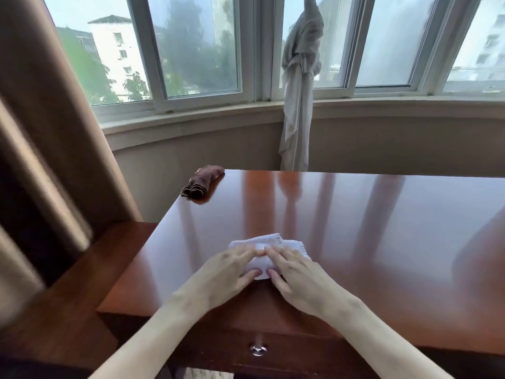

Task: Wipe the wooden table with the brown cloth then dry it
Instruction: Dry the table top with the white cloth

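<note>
Both hands flat on a white cloth; brown cloth lies apart at the table's far left corner.

The left hand (pixel 232 265) and right hand (pixel 293 269) rest side by side on a folded white cloth (pixel 266 246) near the front of the wooden table (pixel 355 228), fingers straight and spread, index fingertips almost meeting, thumbs at the cloth's near edge. The brown cloth (pixel 202 181) lies bunched at the far left corner, well apart from both hands, touched by neither. A metal drawer knob (pixel 258 349) sits below the table's front edge. A tied grey curtain (pixel 299 86) hangs at the window behind.
</note>
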